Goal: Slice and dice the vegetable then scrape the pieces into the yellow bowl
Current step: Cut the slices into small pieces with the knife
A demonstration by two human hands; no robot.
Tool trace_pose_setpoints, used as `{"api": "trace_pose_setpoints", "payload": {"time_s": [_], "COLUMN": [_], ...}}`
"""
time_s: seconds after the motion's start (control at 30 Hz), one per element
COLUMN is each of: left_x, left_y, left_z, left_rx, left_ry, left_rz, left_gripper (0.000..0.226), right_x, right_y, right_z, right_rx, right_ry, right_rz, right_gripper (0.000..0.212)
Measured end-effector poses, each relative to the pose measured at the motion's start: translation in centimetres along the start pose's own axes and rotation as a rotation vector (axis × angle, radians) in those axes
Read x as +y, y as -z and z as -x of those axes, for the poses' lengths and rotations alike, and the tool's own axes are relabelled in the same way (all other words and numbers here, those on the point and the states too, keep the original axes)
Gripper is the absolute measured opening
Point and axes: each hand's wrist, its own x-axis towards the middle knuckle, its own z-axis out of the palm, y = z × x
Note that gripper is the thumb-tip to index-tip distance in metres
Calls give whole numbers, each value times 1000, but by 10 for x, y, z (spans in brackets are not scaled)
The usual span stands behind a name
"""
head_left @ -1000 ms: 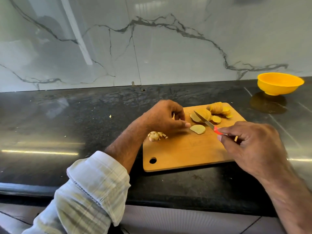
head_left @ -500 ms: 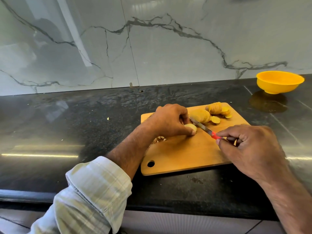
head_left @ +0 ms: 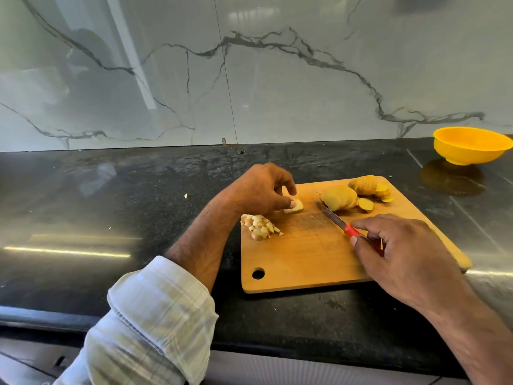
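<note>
Head view: our left hand (head_left: 261, 190) pinches a pale vegetable slice (head_left: 294, 207) mid-frame on the wooden cutting board (head_left: 305, 262); right hand (head_left: 402, 251) grips the red-handled knife (head_left: 337, 219). Fingertips near the blade risk a nick. Round yellow plastic bowl (head_left: 472, 145) sits far upper right, so scraped dice could spill.

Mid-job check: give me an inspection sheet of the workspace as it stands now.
Surface: black counter, glossy; wooden board on it.
Job's things: slices fanned at the board's far side; dice at its left edge; bowl far right, off the board.
Clutter: one scrap on the counter, left of the board.
Grippers: left hand pinches a slice piece; right hand holds the knife.
Cables: nothing seen.
Surroundings: marble wall behind.
</note>
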Motion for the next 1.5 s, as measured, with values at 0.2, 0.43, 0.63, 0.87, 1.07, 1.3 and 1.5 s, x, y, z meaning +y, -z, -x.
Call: {"api": "trace_pose_setpoints", "payload": {"time_s": [0.2,0.43,0.63,0.87,1.07,1.3,1.5], "left_x": [-4,-9,-10,-8,-10,-10,-11], "left_y": [1,0,0,0,0,0,0], "left_z": [-1,-6,-9,-7,-8,-9,-10], "left_rx": [-80,-80,-84,-79,-74,-88,-91], "left_ry": [-38,-48,-64,-79,-82,-71,-68], "left_rz": [-70,-8,7,8,13,31,43], "left_gripper": [19,23,23,23,22,20,20], "right_x": [-25,-50,-57,-64,-66,-67,-68], "right_y": [5,-3,1,-4,-6,-4,-7], "right_z": [-12,-22,-19,-20,-21,-23,-27], "right_rx": [-225,-271,-305,-291,-285,-326,-342], "right_ry": [-16,9,9,50,44,40,31], "right_rz": [142,197,219,197,241,240,240], "right_gripper": [47,50,43,37,41,42,42]}}
